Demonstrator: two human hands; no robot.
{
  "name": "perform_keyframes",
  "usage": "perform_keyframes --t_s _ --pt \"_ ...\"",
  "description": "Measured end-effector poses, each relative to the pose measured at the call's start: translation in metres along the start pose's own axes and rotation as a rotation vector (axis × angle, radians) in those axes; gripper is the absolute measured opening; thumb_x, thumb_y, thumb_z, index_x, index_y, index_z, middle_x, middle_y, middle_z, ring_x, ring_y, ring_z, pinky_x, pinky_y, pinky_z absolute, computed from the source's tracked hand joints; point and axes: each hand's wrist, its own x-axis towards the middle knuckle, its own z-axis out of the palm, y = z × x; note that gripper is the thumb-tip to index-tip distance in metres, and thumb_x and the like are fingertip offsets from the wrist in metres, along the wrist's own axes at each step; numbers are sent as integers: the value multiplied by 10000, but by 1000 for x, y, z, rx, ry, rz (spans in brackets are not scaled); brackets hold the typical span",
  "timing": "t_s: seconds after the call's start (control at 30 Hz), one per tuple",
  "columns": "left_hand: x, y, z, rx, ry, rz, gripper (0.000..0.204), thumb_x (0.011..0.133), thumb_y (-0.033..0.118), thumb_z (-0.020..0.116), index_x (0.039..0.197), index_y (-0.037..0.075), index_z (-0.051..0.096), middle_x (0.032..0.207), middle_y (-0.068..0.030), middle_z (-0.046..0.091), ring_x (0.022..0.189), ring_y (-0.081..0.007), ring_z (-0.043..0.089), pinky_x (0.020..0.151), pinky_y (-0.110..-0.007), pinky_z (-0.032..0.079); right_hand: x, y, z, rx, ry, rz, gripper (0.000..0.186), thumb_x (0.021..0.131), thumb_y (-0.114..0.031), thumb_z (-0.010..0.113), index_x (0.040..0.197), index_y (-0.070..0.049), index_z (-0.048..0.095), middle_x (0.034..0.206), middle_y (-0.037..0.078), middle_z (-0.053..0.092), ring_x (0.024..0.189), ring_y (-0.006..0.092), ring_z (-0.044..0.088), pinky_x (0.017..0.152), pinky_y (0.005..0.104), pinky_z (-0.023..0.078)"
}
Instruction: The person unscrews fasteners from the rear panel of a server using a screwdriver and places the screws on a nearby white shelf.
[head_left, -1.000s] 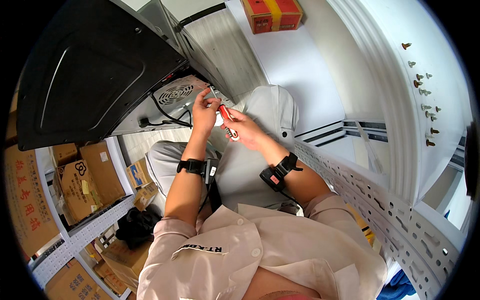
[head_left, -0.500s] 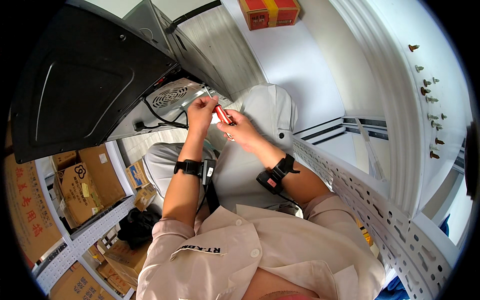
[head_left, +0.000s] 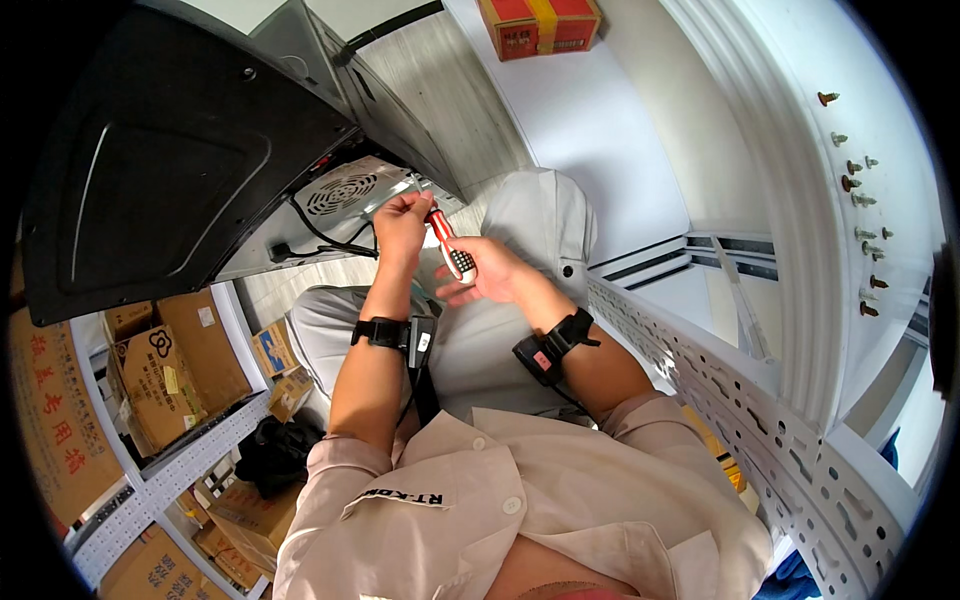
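A screwdriver with a red and white handle and a dark dotted grip slants away from me toward the computer case. My left hand pinches it around the shaft, close to the handle's front end. My right hand lies loosely about the handle's rear, with its lower fingers stretched out beneath. The tip reaches the metal rear panel of the black case, at the edge by a round vent grille. Whether it sits on a screw is too small to tell.
Black cables hang from the rear panel. Several loose screws stand on the white surface at right. A red-brown carton rests at the back. Cardboard boxes fill the shelves at left; a perforated white rail runs along my right.
My right hand has shifted slightly down the handle and its fingers have loosened, baring the dotted grip. My left hand stays at the shaft.
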Motion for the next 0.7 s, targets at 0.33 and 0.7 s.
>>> perform_keyframes --t_s 0.33,0.7 --pt "-2 -2 -2 2 -36 -24 166 921 179 631 893 25 686 785 -6 672 610 -63 546 511 -227 397 12 14 5 -279 147 -221 310 914 -345 642 1043 -96 511 863 35 593 638 125 561 488 257 403" --pt "-9 -3 -3 278 -100 -84 611 697 226 860 1111 -111 562 815 -124 670 702 -160 640 571 -279 501 19 18 7 -331 212 -321 454 818 -318 758 1059 -67 467 895 35 551 663 114 531 511 252 410"
